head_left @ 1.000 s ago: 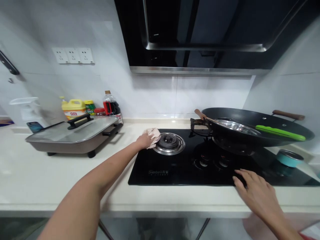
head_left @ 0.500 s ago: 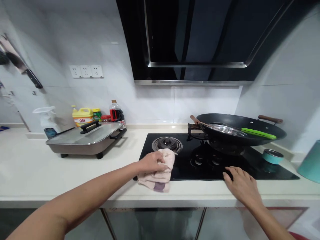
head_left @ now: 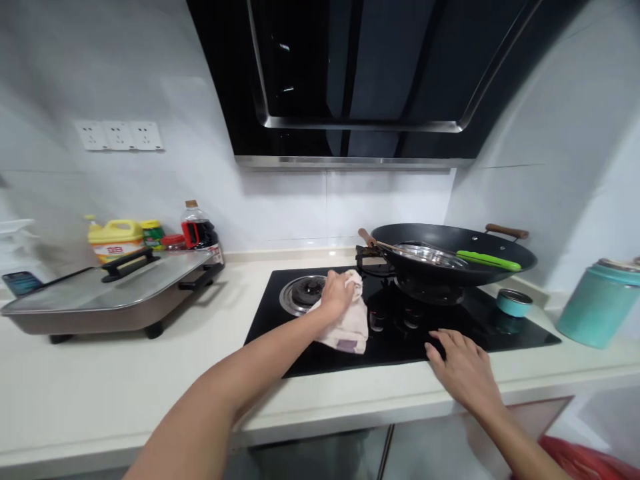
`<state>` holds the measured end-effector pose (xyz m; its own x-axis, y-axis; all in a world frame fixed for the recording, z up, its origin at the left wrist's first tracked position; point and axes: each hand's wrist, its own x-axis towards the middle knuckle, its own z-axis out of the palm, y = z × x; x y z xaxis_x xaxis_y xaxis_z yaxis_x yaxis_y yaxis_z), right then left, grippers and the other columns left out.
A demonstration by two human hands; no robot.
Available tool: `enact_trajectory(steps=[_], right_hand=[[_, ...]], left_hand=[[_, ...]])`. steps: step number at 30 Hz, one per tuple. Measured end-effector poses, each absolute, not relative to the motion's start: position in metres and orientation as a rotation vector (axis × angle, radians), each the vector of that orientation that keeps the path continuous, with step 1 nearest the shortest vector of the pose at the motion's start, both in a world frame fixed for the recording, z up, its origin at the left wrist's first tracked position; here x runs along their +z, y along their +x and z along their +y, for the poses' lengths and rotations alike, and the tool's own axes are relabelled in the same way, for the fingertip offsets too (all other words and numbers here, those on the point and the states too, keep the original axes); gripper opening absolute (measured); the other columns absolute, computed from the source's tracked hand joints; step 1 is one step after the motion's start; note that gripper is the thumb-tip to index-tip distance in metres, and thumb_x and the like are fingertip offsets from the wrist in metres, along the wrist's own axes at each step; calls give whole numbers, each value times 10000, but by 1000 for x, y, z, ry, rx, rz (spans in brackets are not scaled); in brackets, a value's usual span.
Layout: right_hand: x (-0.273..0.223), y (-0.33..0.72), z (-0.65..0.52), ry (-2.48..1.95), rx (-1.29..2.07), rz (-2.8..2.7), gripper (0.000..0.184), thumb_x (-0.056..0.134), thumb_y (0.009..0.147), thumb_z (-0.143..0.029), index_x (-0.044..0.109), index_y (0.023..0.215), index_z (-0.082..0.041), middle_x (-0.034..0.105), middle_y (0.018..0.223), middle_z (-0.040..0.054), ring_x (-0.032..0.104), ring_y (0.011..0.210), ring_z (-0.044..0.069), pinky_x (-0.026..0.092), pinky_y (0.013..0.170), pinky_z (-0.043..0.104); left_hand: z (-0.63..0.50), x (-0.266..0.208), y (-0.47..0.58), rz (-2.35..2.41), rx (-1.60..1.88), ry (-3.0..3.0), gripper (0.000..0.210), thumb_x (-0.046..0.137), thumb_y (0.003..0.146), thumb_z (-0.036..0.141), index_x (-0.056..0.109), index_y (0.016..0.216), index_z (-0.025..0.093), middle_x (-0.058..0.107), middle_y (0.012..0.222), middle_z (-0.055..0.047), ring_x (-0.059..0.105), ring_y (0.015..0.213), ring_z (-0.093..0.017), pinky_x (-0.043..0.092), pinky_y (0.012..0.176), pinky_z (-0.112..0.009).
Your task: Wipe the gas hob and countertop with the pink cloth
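My left hand [head_left: 338, 295] is closed on a pale pink cloth [head_left: 350, 323] with a purple patch, pressed on the black glass gas stove [head_left: 320, 360]. Cloth and hand lie just right of the left burner [head_left: 306, 293] and partly cover its ring. At the stove's front edge rests my right hand [head_left: 463, 367], fingers spread and holding nothing. Behind it, a large black wok [head_left: 450, 267] sits on the right burner, with a metal lid or bowl [head_left: 430, 253] and a green-handled utensil [head_left: 487, 260] inside. Two control knobs [head_left: 395, 320] lie between the hands.
An electric pan with a glass lid [head_left: 110, 293] stands on the left counter. Behind it are a yellow jug [head_left: 117, 240] and a dark sauce bottle [head_left: 200, 233]. A small teal cup [head_left: 514, 303] and a teal canister [head_left: 597, 307] stand right. The range hood [head_left: 350, 80] overhangs the stove.
My left hand has carried the cloth rightward and back across the stove, from the front left edge to beside the burner. The camera view has turned right. My right hand stays at the front edge.
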<state>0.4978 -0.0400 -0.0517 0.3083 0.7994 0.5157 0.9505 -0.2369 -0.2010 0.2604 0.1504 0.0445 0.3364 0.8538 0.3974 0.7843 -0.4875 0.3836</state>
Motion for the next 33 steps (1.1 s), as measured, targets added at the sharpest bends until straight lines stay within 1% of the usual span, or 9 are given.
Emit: enact_trajectory(steps=[2, 4, 7, 10, 14, 16, 23, 27, 33], right_hand=[[-49, 497, -41, -2102, -418, -1544, 470, 362, 1004, -483, 672, 1264, -243, 634, 1371, 89, 552, 1293, 302, 404, 1094, 515], [-47, 496, -43, -2100, -406, -1542, 460, 368, 1010, -482, 672, 1263, -246, 634, 1374, 87, 551, 1294, 296, 402, 1095, 507], [-44, 495, -43, -2101, -384, -1541, 447, 379, 1010, -483, 674, 1255, -253, 636, 1371, 83, 555, 1287, 290, 403, 1092, 502], [-43, 496, -43, -2103, -371, -1535, 444, 380, 1009, -489, 674, 1250, -260, 638, 1369, 79, 552, 1293, 294, 402, 1092, 510], [-44, 497, -42, -2106, -373, -1526, 444, 384, 1002, -495, 673, 1249, -265, 636, 1372, 79, 558, 1285, 295, 404, 1093, 511], [-46, 498, -42, -2115, -376, -1522, 450, 378, 998, -499, 674, 1245, -268, 639, 1367, 80, 563, 1278, 294, 409, 1091, 508], [-55, 503, -38, -2149, -360, -1518, 500, 345, 987, -523, 668, 1274, -272, 624, 1391, 74, 542, 1310, 301, 394, 1119, 511], [-56, 504, -36, -2174, -360, -1525, 514, 333, 985, -521, 663, 1289, -269, 624, 1390, 75, 550, 1298, 306, 395, 1120, 512], [-51, 503, -38, -2213, -315, -1525, 521, 339, 981, -516, 657, 1310, -267, 615, 1411, 70, 539, 1308, 314, 377, 1136, 510]], left_hand=[[172, 47, 287, 1558, 833, 2464, 455, 428, 1026, 378, 593, 1431, 254, 479, 1453, -123, 467, 1363, -289, 421, 1121, -383], [190, 44, 306, 1576, 752, 2480, 495, 531, 977, 417, 580, 1441, 250, 360, 1601, -136, 318, 1488, -370, 360, 1176, -481], [209, 31, 320, 1531, 584, 2540, 635, 612, 921, 486, 509, 1511, 275, 262, 1702, -118, 161, 1558, -456, 214, 1227, -623], [215, 20, 321, 1460, 479, 2614, 635, 513, 971, 524, 438, 1565, 313, 289, 1708, -90, 189, 1567, -425, 163, 1245, -616], [200, 18, 312, 1394, 425, 2690, 618, 436, 994, 560, 455, 1554, 298, 354, 1679, -85, 281, 1546, -349, 190, 1264, -524], [183, 20, 304, 1370, 408, 2710, 626, 422, 993, 575, 449, 1558, 307, 370, 1672, -71, 316, 1531, -334, 216, 1262, -501], [116, 22, 254, 1263, 346, 2707, 682, 384, 986, 658, 385, 1603, 366, 278, 1726, -31, 261, 1570, -327, 254, 1264, -495], [92, 24, 211, 1199, 302, 2671, 733, 377, 965, 731, 364, 1610, 384, 235, 1740, -27, 210, 1589, -336, 221, 1269, -544], [81, 29, 138, 1236, 304, 2724, 691, 410, 978, 682, 370, 1604, 389, 293, 1715, -43, 327, 1539, -331, 269, 1236, -559]])
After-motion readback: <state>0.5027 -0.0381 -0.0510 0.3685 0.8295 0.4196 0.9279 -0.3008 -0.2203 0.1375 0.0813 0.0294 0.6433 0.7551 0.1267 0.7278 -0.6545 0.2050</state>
